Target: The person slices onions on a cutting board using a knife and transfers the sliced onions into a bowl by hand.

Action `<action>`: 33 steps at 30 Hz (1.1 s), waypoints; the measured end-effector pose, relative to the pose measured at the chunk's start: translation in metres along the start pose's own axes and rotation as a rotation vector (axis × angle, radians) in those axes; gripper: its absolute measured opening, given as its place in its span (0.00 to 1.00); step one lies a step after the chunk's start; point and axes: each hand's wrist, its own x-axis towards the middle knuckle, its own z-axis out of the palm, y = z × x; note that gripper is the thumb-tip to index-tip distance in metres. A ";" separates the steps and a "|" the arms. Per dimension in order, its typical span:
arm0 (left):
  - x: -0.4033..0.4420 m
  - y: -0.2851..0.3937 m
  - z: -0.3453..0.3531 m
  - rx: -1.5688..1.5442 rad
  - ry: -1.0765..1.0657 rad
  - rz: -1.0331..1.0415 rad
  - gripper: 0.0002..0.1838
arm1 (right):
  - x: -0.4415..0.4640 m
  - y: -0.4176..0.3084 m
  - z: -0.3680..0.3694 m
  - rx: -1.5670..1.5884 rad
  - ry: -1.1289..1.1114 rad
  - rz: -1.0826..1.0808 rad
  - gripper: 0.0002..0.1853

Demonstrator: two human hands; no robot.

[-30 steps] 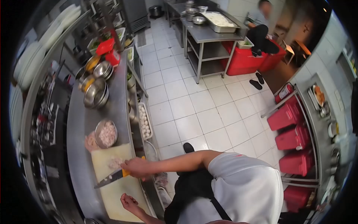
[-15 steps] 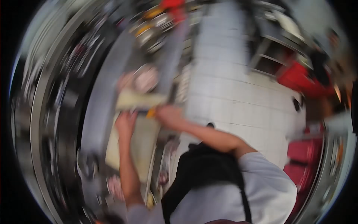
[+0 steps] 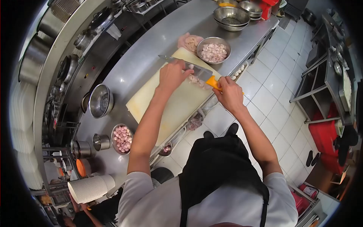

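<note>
Knife over cutting board; right hand closed round yellow handle; left hand half-curled at blade, grip unclear; bowl toward two o'clock.

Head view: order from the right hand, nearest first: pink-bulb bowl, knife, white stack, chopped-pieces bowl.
1. Knife: in the right hand.
2. Chopped-pieces bowl: ahead, toward picture top.
3. Pink-bulb bowl: off to the left.
4. White stack: lower left.

We count: hands, two (left hand, right hand); knife, one; chopped-piece bowl, one; pink-bulb bowl, one; white tub stack, one; loose black shoes, two. Bulbs too packed to count.
</note>
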 end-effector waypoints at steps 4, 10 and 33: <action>0.005 -0.009 0.000 -0.003 -0.012 0.001 0.24 | -0.007 0.004 -0.001 0.015 0.027 -0.035 0.16; 0.025 -0.005 0.024 0.131 0.178 0.035 0.22 | -0.020 0.010 -0.004 -0.024 -0.022 0.010 0.16; -0.042 -0.048 0.051 -0.426 0.184 -0.268 0.03 | -0.048 0.022 0.007 0.076 -0.123 0.103 0.18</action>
